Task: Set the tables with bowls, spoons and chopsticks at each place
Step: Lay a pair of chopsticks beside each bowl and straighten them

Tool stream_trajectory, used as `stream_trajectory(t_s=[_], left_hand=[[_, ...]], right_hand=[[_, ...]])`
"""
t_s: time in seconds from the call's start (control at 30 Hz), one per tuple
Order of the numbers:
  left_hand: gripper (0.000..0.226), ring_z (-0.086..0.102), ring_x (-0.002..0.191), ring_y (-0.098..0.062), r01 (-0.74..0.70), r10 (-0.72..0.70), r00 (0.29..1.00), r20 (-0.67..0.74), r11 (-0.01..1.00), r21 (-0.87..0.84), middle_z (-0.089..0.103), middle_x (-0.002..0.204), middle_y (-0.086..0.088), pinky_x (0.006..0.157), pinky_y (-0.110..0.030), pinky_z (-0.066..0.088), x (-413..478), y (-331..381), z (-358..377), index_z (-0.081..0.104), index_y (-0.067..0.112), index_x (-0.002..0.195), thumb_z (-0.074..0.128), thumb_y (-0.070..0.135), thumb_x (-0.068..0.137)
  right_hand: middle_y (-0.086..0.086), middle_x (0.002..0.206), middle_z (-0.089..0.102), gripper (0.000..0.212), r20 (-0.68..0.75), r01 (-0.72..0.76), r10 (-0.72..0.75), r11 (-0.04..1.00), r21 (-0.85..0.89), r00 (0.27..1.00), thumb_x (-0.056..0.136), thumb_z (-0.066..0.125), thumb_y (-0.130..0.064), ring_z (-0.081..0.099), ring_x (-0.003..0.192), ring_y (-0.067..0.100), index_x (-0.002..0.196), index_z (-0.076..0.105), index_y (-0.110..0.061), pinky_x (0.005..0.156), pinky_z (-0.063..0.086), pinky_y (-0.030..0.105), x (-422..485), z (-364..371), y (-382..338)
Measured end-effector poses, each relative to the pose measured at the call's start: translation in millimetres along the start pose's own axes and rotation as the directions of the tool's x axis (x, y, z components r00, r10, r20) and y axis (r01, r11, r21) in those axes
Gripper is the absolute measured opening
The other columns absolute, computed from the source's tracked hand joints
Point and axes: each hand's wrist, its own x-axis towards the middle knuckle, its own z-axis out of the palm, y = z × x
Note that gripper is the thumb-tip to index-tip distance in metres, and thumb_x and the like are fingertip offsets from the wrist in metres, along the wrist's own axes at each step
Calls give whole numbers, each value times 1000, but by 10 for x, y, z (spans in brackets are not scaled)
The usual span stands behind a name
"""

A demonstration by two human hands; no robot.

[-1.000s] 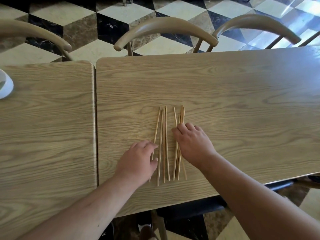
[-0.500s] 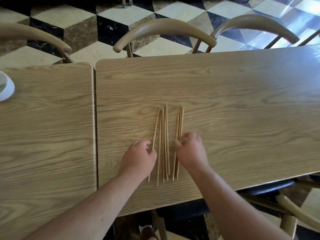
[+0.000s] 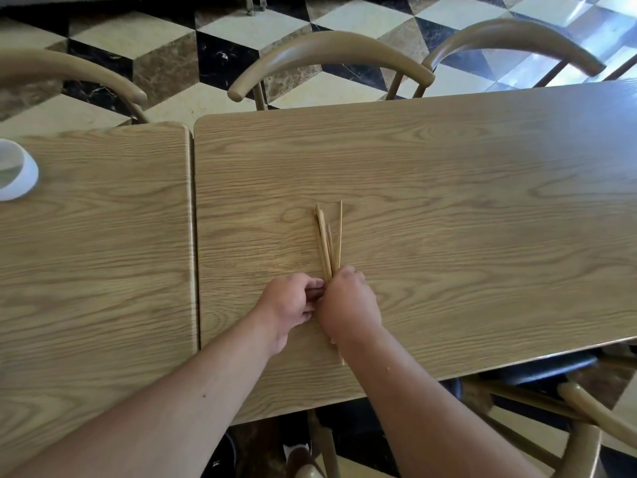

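Wooden chopsticks [image 3: 327,243] bunched | left hand [image 3: 289,305], right hand [image 3: 348,305] both closed around them | no readable writing

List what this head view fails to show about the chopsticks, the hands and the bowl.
- Chopsticks: near ends hidden under both hands; they overlap, so no count.
- Left hand and right hand: fingertips curl out of sight, grip unclear.
- White bowl: cut by the left edge; contents unseen.
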Motion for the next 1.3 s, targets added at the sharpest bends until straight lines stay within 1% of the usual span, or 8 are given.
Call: stream_trajectory(t_s=[0.17,0.23,0.33,0.6,0.77,0.9,1.1,1.3], left_hand=[[27,69,114,-24,-32,32,999,-6,999,43,79,115,-4,109,-43,50,-71,-20,-7,77,13,109,52,23,107],[23,67,108,-29,-92,95,995,-17,987,135,77,110,-8,100,-42,50,-102,-4,10,70,15,95,51,22,106],[17,58,96,-16,-119,133,990,-53,971,209,69,107,1,81,-33,43,-192,0,11,65,17,101,53,28,107],[23,65,113,-19,-71,90,994,-68,967,244,71,118,3,109,-46,51,-417,-90,-478,67,27,115,58,44,104],[19,68,98,-19,-59,77,993,-86,978,202,73,112,-3,87,-36,52,-458,-104,-720,67,22,112,56,37,107],[21,69,96,-19,-66,82,993,-80,981,185,76,118,-8,91,-39,55,-491,-105,-774,68,21,112,56,38,107],[20,69,90,-16,-47,59,995,-85,990,136,77,116,-7,93,-39,56,-476,-93,-798,69,21,112,56,37,107],[25,72,100,-17,-34,40,998,-44,991,126,74,118,-3,88,-35,56,-466,-91,-848,67,23,116,59,44,105]], right_hand=[[15,129,63,26,10,-10,11,998,-54,1000,105,55,-14,69,114,32,128,53,-4,82,52,34,-2,-33,-24],[15,128,65,26,17,11,-9,996,-91,1000,104,53,-13,70,113,32,128,55,-3,81,54,36,-22,-27,-36],[14,127,66,25,32,39,-35,991,-129,999,103,51,-11,70,113,32,127,56,-3,78,52,35,-48,-9,-60],[15,130,64,31,43,101,-92,936,-338,995,102,52,-12,67,119,33,131,56,-5,93,56,38,-119,-49,-129],[14,128,65,28,41,111,-103,929,-353,994,98,54,-12,67,118,35,126,53,-9,93,57,41,-135,-49,-137],[11,127,67,30,51,120,-109,916,-383,993,97,52,-12,69,117,35,127,57,-9,91,58,41,-120,-48,-170],[11,129,65,31,69,94,-76,948,-303,995,99,45,-9,68,119,35,127,58,-12,87,53,40,-100,-21,-187],[12,115,72,14,129,100,-82,985,-137,988,96,56,-27,70,109,38,105,54,-16,83,54,38,-90,-31,-339]])
